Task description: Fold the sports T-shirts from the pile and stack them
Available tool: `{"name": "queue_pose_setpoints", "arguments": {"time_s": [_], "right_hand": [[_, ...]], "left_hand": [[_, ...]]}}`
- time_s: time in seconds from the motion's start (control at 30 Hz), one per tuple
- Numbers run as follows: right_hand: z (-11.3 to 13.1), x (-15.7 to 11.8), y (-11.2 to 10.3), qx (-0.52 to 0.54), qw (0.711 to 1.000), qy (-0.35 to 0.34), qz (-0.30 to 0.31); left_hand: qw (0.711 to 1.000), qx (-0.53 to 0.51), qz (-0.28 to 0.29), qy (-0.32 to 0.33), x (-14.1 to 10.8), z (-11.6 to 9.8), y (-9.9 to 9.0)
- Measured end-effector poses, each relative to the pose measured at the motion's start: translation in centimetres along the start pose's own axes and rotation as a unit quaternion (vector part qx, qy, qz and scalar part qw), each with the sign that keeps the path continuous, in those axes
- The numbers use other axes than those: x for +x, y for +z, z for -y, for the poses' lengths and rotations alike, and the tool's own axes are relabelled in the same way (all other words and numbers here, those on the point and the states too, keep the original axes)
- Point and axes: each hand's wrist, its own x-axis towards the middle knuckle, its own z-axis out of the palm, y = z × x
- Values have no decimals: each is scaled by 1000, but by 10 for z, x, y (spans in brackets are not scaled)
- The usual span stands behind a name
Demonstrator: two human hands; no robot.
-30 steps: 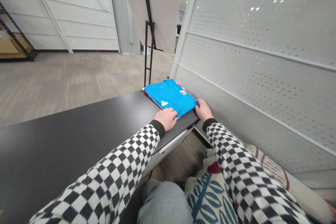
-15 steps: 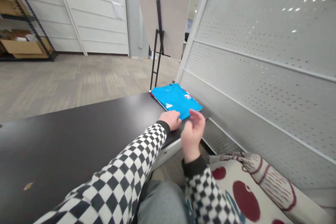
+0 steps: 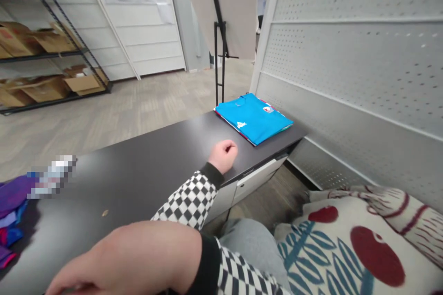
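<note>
Right hand [image 3: 117, 258] has swung away from the garment since the previous frame and now lies across the near foreground, close to the camera, pointing left. Its fingers run to the bottom edge of the view, so its grip cannot be determined. Left hand [image 3: 224, 155] has drawn back from the garment and is curled into a narrow, empty fist at the near edge of the black tabletop [image 3: 148, 161].

Folded blue T-shirt [image 3: 252, 119] lies flat at the far right end of the tabletop, beside the white perforated panel [image 3: 356, 60]. Neither hand is touching it; the left hand is the nearer of the two. A white logo and a small red-and-white badge [image 3: 267, 109] show on its upper face (red trim is visible along its edges).

At the left end of the tabletop lies purple and blue fabric [image 3: 12, 198], beside a pixelated item [image 3: 51, 177] that cannot be identified. A white drawer unit [image 3: 259, 179] stands below the table. A red-and-teal patterned cushion [image 3: 346, 244] lies at near right. Metal shelving holding cardboard boxes [image 3: 51, 55] stands at far left, and a board on a black stand [image 3: 219, 14] stands beyond the table.
</note>
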Motion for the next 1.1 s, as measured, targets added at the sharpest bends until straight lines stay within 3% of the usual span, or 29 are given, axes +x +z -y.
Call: {"name": "queue_pose_setpoints", "arguments": {"time_s": [0.1,0.17,0.23,0.3,0.4,0.5,0.53,0.6,0.67,0.73,0.8,0.87,0.93,1.03,1.1], "right_hand": [[-25,27,2,118,992,-34,39],[-30,30,-6,159,983,-48,72],[-30,16,-17,169,982,-71,54],[-32,-14,-26,168,983,-81,-3],[-53,-72,-19,187,981,-5,-46],[-95,-124,17,278,946,144,89],[-109,-135,32,274,937,204,74],[-133,-145,58,161,934,301,-107],[-148,-138,75,46,934,335,-117],[-153,-119,81,-35,938,346,-11],[-154,-98,79,-84,922,370,71],[-153,-82,75,-109,903,405,93],[-154,-73,75,-128,892,422,100],[-154,-73,83,-155,890,414,107],[-152,-72,94,-171,890,407,113]], "left_hand": [[997,-40,-66,-29,-35,29,-52],[993,-38,-96,-58,-55,50,-91],[982,-50,-137,-116,-74,71,-125],[972,-67,-164,-157,-89,86,-149],[965,-105,-169,-172,-101,95,-164],[961,-143,-160,-177,-99,94,-161],[961,-144,-155,-177,-96,93,-159],[967,-121,-149,-169,-91,92,-157],[973,-84,-149,-155,-88,90,-156],[975,-55,-158,-143,-89,85,-157],[974,-37,-183,-128,-94,75,-158],[974,-12,-202,-106,-106,63,-161],[983,33,-166,-65,-130,54,-171],[990,135,-45,15,-189,54,-212],[979,191,-61,20,-241,65,-265]]}}
